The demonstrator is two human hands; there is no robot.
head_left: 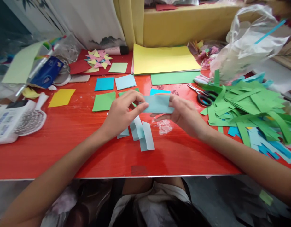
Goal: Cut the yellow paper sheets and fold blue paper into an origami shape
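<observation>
Blue paper [158, 104] held btwn L fingers [140, 109] & R fingers [176, 103] above tbl [183, 154].

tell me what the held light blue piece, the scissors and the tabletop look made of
Light blue piece: likely paper, matte; it looks thin and straight-edged.
Scissors: probably metal blades, greyish with a slight shine; black handles, perhaps plastic.
Tabletop: glossy red, reflecting light; painted wood or laminate, I can't tell.

- Pale-blue rectangular paper piece [158, 104], one: is showing a broad face.
- Pose: is extending lengthwise, side to side.
- Location: is spanning between left hand [126, 108] and right hand [184, 113], gripped at both ends.
</observation>
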